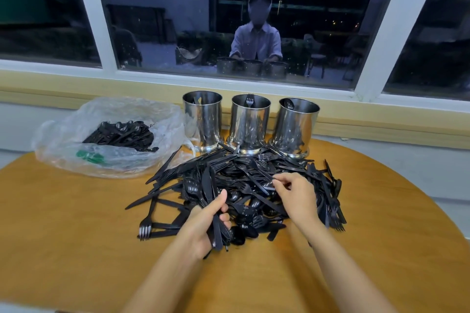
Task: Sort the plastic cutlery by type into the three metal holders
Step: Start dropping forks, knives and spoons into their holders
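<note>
Three shiny cylindrical metal holders stand in a row at the far side of the round wooden table. Their walls hide most contents: one fork tip shows in the middle holder, one spoon bowl in the right; left holder unclear. A heap of black plastic cutlery lies just before them, too tangled to count. Left hand grips a bundle of knives. Right hand pinches one piece in the heap, type unclear. A clear plastic bag at left holds more; its green print is unreadable.
</note>
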A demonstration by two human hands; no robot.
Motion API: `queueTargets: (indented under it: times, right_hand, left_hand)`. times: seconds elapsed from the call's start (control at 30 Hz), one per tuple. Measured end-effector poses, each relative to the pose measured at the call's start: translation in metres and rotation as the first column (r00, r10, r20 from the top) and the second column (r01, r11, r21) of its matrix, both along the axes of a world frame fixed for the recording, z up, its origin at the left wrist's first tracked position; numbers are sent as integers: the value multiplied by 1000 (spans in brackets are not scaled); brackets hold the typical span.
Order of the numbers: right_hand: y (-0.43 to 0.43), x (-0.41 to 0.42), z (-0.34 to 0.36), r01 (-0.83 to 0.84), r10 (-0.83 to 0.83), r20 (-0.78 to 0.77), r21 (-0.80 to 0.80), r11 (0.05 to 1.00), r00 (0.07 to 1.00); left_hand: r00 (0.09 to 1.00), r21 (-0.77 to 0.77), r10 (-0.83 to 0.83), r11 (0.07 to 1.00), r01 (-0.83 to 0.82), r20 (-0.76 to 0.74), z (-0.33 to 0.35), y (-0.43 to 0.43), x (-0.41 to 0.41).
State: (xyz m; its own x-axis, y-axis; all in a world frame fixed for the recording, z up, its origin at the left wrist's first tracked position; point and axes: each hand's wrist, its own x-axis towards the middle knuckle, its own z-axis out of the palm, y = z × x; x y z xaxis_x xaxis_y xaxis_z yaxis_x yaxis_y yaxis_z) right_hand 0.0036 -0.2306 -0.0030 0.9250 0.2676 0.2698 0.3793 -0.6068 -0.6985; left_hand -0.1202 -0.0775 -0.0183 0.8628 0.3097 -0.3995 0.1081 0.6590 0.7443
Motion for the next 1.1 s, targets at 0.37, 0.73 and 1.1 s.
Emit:
queueTargets:
  times: [0.37, 0.73, 1.1]
  right_hand:
    - [23, -81, 6, -222, 286, -89, 431, 875, 954]
    - [11, -50, -10, -343, 349, -8, 167, 924, 937]
    - [22, 14, -31, -117, 123, -20, -502, 857, 992]
  left_hand:
    - [993, 180, 36, 982, -55, 111, 5, -16, -6]
    - [989, -5, 123, 992, -123, 78, 0, 1, -13]
    - [997, -58, 22, 998, -18, 74, -2, 16, -23]
